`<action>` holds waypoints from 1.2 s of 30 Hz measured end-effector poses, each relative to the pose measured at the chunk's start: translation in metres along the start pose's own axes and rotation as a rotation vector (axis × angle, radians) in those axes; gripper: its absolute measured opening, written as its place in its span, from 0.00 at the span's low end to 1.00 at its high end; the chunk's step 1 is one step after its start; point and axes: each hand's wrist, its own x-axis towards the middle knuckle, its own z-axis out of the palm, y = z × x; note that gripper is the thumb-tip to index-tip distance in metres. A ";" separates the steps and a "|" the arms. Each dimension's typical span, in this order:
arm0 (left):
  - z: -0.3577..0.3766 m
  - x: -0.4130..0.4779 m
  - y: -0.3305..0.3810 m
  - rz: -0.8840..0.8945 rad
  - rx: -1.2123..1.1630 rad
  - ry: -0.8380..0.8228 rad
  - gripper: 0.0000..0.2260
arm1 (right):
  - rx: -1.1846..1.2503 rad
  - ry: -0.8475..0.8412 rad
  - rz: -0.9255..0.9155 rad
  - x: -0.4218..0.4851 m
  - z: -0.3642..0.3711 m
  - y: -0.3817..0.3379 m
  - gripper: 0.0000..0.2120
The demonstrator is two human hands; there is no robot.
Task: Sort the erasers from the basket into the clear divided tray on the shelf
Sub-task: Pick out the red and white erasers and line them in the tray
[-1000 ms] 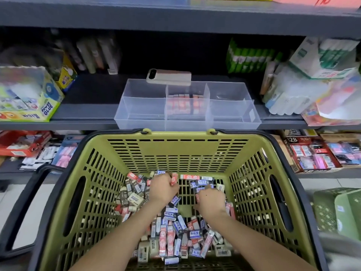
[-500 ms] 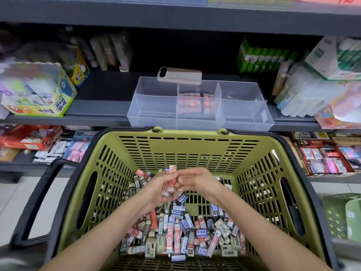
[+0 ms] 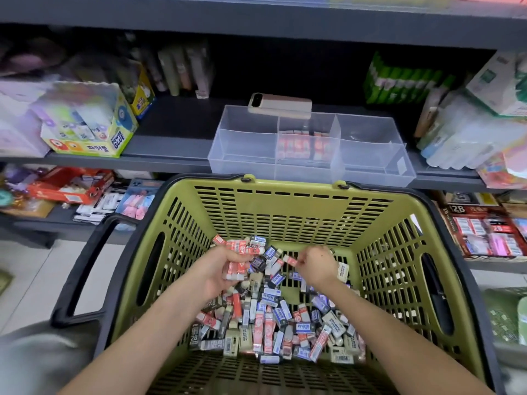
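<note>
A green basket (image 3: 285, 206) with black handles holds a heap of erasers (image 3: 273, 317) in red, blue, black and beige sleeves. My left hand (image 3: 225, 266) is low inside the basket, shut on a small bundle of red erasers (image 3: 236, 270). To its right, my right hand (image 3: 316, 265) pinches a single red eraser (image 3: 291, 260) just above the heap. On the shelf behind the basket stands the clear divided tray (image 3: 242, 143); rows of red erasers fill its middle compartment (image 3: 306, 145), while the left and right compartments look bare.
A phone (image 3: 281, 105) rests on the tray's back rim. A glue box (image 3: 94, 129) stands on the shelf at the left, and white and green packs (image 3: 462, 129) at the right. Lower shelves hold stationery boxes (image 3: 484, 232). Tiled floor shows at the left.
My hands were joined over the heap half a second ago. They have since parted: the left keeps the red bundle, the right has dropped to the heap and holds one red eraser.
</note>
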 end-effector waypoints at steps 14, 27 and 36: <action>0.009 -0.005 0.002 -0.062 -0.188 0.033 0.15 | 0.092 -0.146 0.102 -0.010 0.011 0.008 0.20; 0.020 -0.014 0.002 -0.106 -0.109 -0.226 0.05 | 1.082 -0.437 -0.108 -0.067 -0.051 -0.070 0.05; 0.010 -0.010 0.014 -0.017 -0.299 -0.088 0.06 | 0.206 -0.526 0.160 -0.080 0.029 -0.048 0.20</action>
